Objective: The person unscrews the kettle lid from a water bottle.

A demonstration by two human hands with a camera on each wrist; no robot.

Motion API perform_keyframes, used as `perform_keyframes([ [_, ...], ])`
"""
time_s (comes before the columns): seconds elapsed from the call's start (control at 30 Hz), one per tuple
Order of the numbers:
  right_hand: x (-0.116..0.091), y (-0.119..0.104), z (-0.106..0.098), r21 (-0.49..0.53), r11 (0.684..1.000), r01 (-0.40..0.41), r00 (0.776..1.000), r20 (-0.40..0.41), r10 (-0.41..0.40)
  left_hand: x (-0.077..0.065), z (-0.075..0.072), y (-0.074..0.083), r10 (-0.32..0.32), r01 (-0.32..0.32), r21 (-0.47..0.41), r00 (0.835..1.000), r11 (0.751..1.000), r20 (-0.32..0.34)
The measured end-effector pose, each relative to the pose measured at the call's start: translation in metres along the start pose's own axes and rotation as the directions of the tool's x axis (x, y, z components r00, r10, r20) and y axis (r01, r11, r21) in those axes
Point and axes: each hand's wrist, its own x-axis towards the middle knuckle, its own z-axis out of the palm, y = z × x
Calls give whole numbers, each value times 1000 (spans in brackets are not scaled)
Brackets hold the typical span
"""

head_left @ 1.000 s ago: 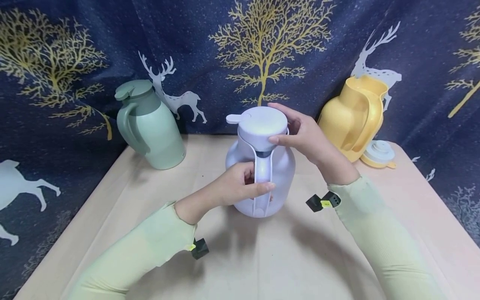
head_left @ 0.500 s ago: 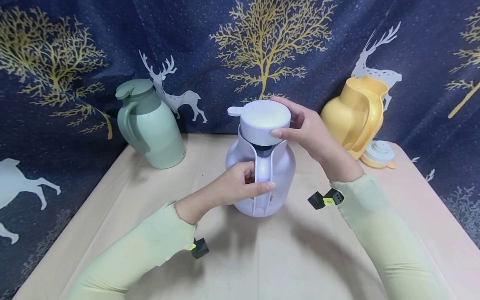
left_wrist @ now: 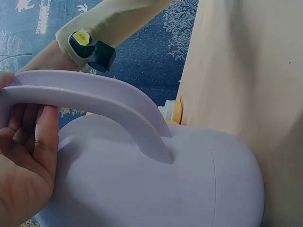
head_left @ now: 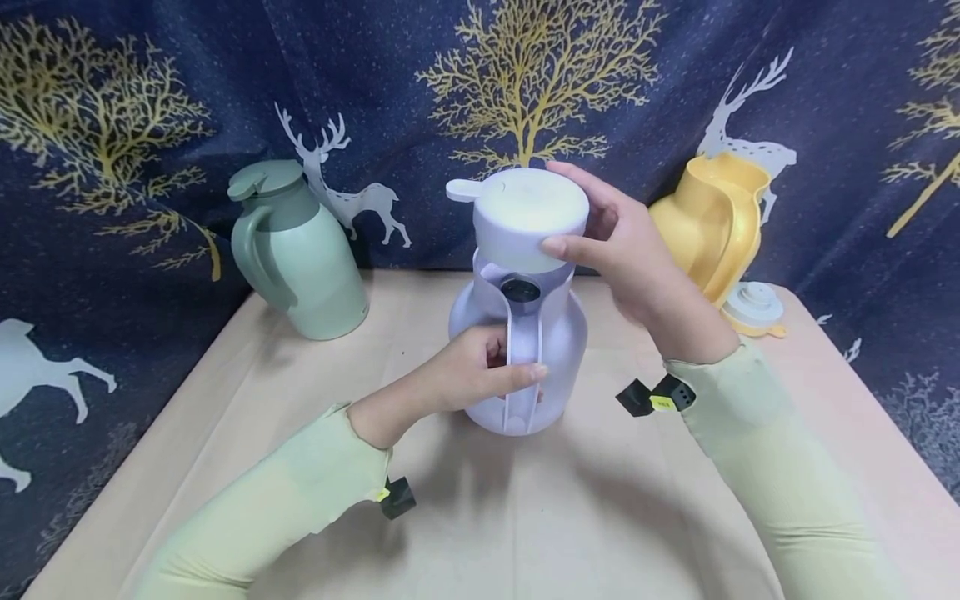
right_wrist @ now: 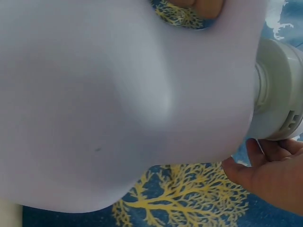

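Head view: your right hand [head_left: 624, 242], thumb and fingers spread round the smooth lilac plastic lid [head_left: 528, 217], has raised it above the lilac plastic jug [head_left: 564, 342] at centre, uncovering the dark round mouth [head_left: 520, 290]; contents can't be made out. Your left hand [head_left: 480, 368] grips the lilac handle [head_left: 524, 337]. Upper right, a yellow plastic jug [head_left: 701, 229] stands lidless, inside hidden; upper left, a pale green jug [head_left: 311, 267] is covered.

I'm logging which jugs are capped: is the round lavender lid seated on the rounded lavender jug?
No, the right hand holds the lid raised above the jug, whose dark opening shows beneath it.
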Motion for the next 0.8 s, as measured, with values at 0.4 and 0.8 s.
perform_keyframes([
  [0.4,-25,-6,-11,45,998,45,995,-87,-41,2,2,4,-15,15,-8,1000,1000,-11],
  [0.8,-54,18,-46,81,996,37,970,-242,-16,-1,2,3,-55,54,-43,998,998,-20],
])
